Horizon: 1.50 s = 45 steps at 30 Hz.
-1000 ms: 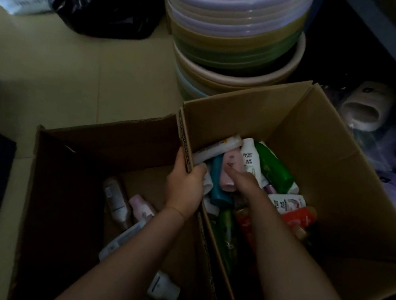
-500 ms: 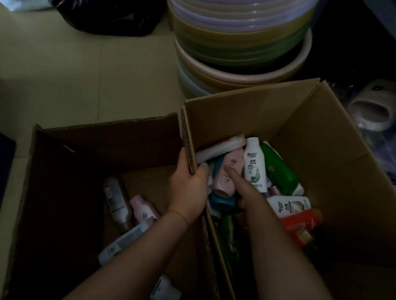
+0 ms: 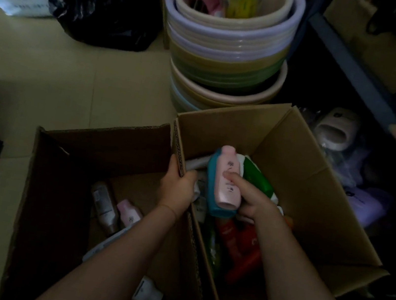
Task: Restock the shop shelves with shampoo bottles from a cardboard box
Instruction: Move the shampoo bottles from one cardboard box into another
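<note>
Cardboard box (image 3: 314, 194) wall is being gripped by the left hand (image 3: 177, 190) to steady it (apparently) while the right hand (image 3: 252, 200), fingers (image 3: 235, 179) curled, is holding pink bottle (image 3: 228, 180) and teal bottle (image 3: 213, 193) together.

We have closed our right hand (image 3: 255, 200) around a pink bottle (image 3: 228, 180) and a teal bottle (image 3: 212, 185) together and lifted them off the heap in the right cardboard box (image 3: 314, 194); a second ago that hand was only reaching down among the bottles.
</note>
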Motion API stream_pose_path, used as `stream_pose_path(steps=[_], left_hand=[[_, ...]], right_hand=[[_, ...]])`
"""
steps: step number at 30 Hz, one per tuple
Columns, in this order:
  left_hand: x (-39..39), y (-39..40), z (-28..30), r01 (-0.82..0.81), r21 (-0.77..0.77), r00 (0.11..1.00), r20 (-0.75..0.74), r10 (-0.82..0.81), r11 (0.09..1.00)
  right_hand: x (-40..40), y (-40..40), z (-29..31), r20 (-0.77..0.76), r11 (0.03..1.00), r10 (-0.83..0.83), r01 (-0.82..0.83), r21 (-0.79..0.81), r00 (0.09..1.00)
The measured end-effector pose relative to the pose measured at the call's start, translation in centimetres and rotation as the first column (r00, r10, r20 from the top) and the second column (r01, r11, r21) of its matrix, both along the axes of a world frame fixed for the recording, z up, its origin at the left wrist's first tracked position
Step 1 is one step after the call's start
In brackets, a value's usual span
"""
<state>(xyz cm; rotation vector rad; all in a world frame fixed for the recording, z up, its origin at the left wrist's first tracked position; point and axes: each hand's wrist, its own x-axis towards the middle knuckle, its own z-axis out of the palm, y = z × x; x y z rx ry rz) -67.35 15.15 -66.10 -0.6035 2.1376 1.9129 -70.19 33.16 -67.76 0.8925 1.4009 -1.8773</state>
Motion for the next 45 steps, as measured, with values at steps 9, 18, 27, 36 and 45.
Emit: stream_pose_path(steps=[9, 18, 27, 36, 45], left_hand=[[5.8, -9.9, 2.5, -0.163, -0.425, 0.968, -0.242, 0.061, 0.891], [9.7, -22.6, 1.5, -0.183, -0.883, 0.955, -0.056, 0.291, 0.432], [9.6, -22.6, 1.3, -0.205, -0.884, 0.955, -0.087, 0.282, 0.42], [5.2, -8.3, 2.5, 0.027, -0.501, 0.964, -0.216, -0.155, 0.865], [-1.8, 2.1, 3.5, 0.023, -0.372, 1.0, 0.017, -0.018, 0.928]], right_hand=[[4.2, -8.0, 13.4, -0.449, 0.949, 0.013, -0.153, -0.276, 0.893], [6.9, -24.9, 0.4, -0.233, 0.942, 0.336, -0.323, 0.095, 0.913], [7.5, -24.4, -2.9, -0.164, 0.875, 0.349, -0.257, 0.41, 0.923], [2.6, -13.3, 10.6, -0.611, 0.977, 0.056, 0.081, 0.195, 0.79], [-2.7, -0.1, -5.9, -0.015, 0.782, 0.002, 0.008, 0.623, 1.0]])
